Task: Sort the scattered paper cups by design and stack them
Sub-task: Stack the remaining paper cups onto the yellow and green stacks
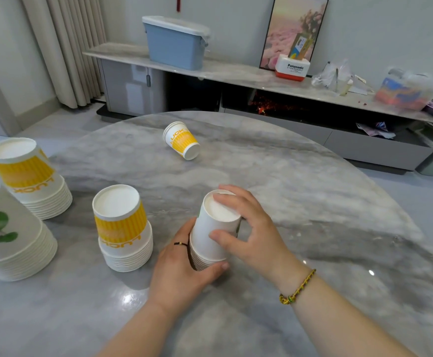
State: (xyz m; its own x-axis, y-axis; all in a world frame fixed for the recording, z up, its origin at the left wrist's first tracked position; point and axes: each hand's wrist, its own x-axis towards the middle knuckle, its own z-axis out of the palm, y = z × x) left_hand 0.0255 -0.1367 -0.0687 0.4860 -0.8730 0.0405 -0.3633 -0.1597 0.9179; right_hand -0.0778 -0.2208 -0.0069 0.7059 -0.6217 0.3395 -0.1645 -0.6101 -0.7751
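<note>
A short stack of upside-down white cups (210,235) stands in the middle of the marble table (313,191). My left hand (184,269) grips the stack's lower rims, thumb in front. My right hand (249,228) holds the top cup, fingers over its base and thumb on its side. To the left stand an upside-down yellow-striped stack (122,228), a second yellow-striped stack (30,176) and a green-leaf stack (7,233). A small nested bunch of yellow-striped cups (182,143) lies on its side farther back.
Beyond the table runs a low TV cabinet (236,73) carrying a blue lidded bin (174,42), a framed picture (295,29), a white and red box (291,68) and plastic bags (403,91). A curtain (66,47) hangs at the back left.
</note>
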